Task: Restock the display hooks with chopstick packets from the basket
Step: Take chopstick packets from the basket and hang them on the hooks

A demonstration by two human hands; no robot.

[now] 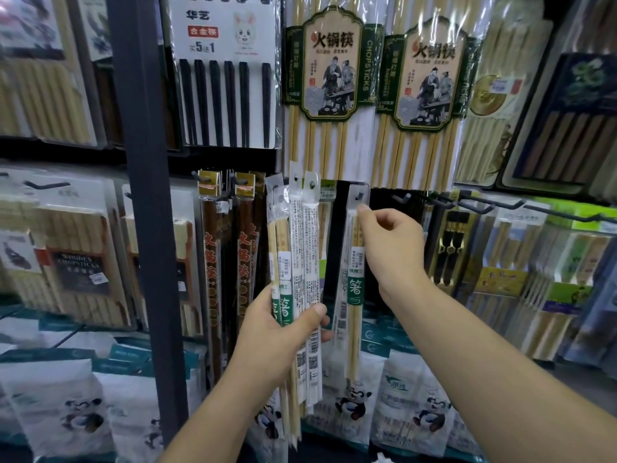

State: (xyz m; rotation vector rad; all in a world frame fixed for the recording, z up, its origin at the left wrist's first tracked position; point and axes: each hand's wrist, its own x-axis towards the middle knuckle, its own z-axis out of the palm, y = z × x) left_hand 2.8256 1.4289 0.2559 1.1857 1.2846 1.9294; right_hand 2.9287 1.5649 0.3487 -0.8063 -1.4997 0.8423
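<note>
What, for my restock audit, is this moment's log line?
left hand: holds packet bundle | right hand: pinches single packet near its top | step: hanging, not yet released

- Light was bright and even; shadows were faint.
- Glare streaked the clear wrapping of the hot-pot chopstick packs (424, 95).
- Edges bowed and blurred, most at the left shelf packets (43, 95).
</note>
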